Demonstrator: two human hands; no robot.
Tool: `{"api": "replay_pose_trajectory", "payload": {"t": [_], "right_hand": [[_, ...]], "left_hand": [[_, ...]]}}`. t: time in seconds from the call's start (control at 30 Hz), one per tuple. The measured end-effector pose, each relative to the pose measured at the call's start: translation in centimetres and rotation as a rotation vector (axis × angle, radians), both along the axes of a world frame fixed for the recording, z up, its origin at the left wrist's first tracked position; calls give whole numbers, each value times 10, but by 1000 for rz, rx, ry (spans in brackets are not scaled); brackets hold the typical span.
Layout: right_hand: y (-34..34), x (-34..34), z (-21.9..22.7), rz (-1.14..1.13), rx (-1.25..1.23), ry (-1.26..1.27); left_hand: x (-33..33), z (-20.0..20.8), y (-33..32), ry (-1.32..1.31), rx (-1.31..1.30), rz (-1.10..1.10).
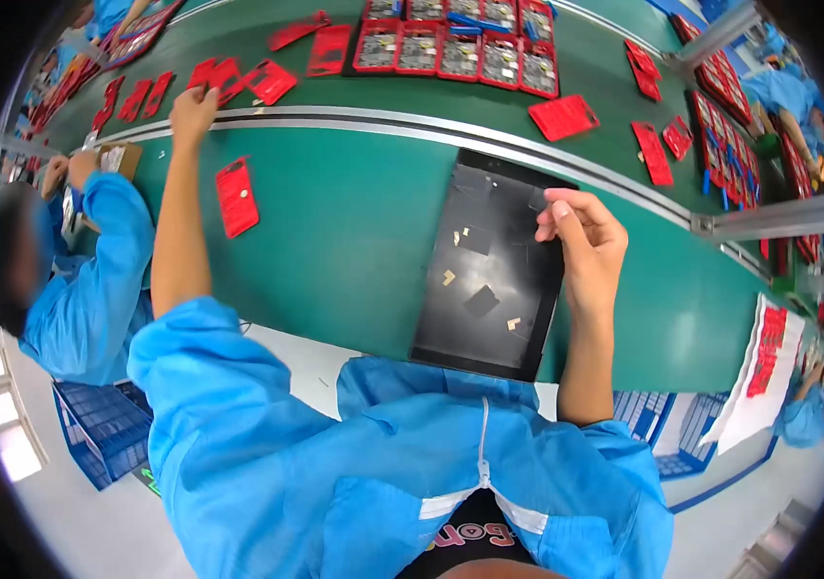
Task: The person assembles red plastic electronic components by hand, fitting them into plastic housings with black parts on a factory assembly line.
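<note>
My left hand (195, 116) reaches over the metal rail to the far green belt. Its fingers are closed at the near edge of a red phone-shaped plate (201, 73). My right hand (586, 224) is over the right side of a black tray (436, 314), thumb and forefinger pinched on a small dark square piece (536, 200). Inside the tray lie dark square pieces (480, 301) and several small cream bits (448, 278). A single red phone-shaped plate (237, 198) with a pale dot rests on the green bench, left of the tray.
Beyond the rail (363, 120), more red plates (563, 117) lie scattered near red-framed trays of grey parts (450, 50). At left, a co-worker in blue (93, 280) sits by a small cardboard box (120, 159). A metal post (779, 217) stands right; blue crates (103, 425) are below.
</note>
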State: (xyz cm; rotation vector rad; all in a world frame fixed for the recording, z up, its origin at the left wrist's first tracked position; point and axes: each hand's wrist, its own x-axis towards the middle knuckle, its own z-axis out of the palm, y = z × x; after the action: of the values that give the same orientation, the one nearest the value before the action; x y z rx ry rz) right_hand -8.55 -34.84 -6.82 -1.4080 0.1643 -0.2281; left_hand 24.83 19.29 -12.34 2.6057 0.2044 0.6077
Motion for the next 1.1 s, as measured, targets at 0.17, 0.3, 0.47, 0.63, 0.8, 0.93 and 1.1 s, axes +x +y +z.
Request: {"api": "replay_pose_trajectory", "payload": {"t": [0.17,0.3,0.47,0.63,0.8,0.93,1.1], "right_hand": [[-11,-13,7,-90,-60,-77],[-17,-12,8,-18,-179,-47],[4,-18,18,546,-959,-146],[18,-31,13,757,-1173,-99],[14,-31,11,786,-1064,-70],[15,-20,23,456,-765,-389],[-2,5,38,205,-575,-652]], "left_hand": [[-70,8,17,185,205,-166],[-174,41,-74,391,249,82],[-218,44,-94,513,214,98],[-219,20,-96,428,-522,-306],[-227,52,-168,467,-1156,-316],[-215,62,-224,317,-1401,-478],[-198,79,-288,303,-1428,-648]]}}
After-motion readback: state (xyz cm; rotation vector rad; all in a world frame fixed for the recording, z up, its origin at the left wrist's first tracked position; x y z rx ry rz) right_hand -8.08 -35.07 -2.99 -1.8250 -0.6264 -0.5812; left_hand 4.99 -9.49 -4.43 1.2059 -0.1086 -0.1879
